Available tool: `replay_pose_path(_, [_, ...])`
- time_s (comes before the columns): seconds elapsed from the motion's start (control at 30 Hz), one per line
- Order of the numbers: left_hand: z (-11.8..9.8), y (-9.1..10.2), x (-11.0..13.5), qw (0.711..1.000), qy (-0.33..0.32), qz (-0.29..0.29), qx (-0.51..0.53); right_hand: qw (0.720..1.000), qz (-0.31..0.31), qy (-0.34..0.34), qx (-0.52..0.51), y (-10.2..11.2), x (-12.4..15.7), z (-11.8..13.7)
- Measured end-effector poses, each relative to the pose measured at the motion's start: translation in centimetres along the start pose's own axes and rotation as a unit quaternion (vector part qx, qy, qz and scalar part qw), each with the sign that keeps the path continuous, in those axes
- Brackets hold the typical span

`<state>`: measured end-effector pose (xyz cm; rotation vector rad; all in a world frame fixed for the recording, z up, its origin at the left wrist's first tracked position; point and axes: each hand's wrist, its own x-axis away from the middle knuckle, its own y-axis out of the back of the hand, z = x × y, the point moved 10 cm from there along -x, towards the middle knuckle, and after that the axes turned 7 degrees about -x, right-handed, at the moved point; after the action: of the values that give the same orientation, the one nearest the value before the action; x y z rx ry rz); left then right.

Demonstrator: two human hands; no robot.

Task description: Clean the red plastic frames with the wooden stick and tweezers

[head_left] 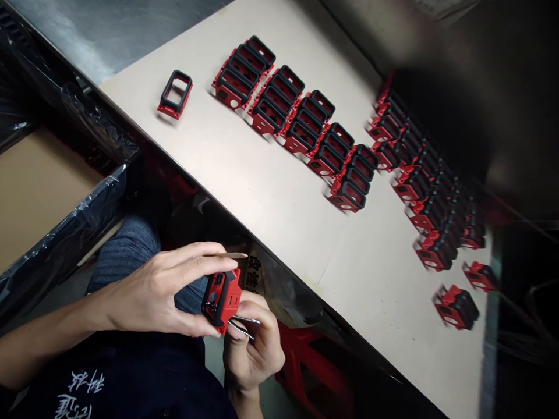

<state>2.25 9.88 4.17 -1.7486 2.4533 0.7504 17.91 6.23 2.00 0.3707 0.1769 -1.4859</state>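
A red and black plastic housing (229, 299) is gripped by my left hand (170, 285), with the thumb below and the fingers above. A thin, pointed, brownish strip (233, 255) sticks out between those fingers; its kind is unclear. My right hand (255, 343) is closed beside the housing's right side, its fingers curled round what looks like metal tweezers (245, 319). The two thin prongs show between the housing and my fingers. Small dark parts are visible inside the housing's open face.
A pale worktop (279, 221) slants across the view. Rows of similar housings (279, 99) stand on it, with another blurred group (428, 180) farther right. One single frame (176, 93) sits apart at the left. A lined box (48, 192) stands left; a red stool (318, 372) is below.
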Motion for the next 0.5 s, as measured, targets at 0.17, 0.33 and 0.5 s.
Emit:
replay_pose_path(0.17, [-0.2,-0.2,-0.1,1.0,0.016,0.007,-0.009,0.985,-0.141,-0.073,-0.075,2.2,0.2,-3.1])
replay_pose_path(0.33, [-0.9,-0.3,-0.4,1.0,0.01,0.014,0.0,0.984,-0.172,-0.031,0.017,4.5,0.4,-2.6])
replay_pose_path(0.5, [-0.9,-0.8,-0.6,0.999,0.011,0.029,0.015,0.994,-0.109,0.011,0.023,3.6,-0.1,-0.8])
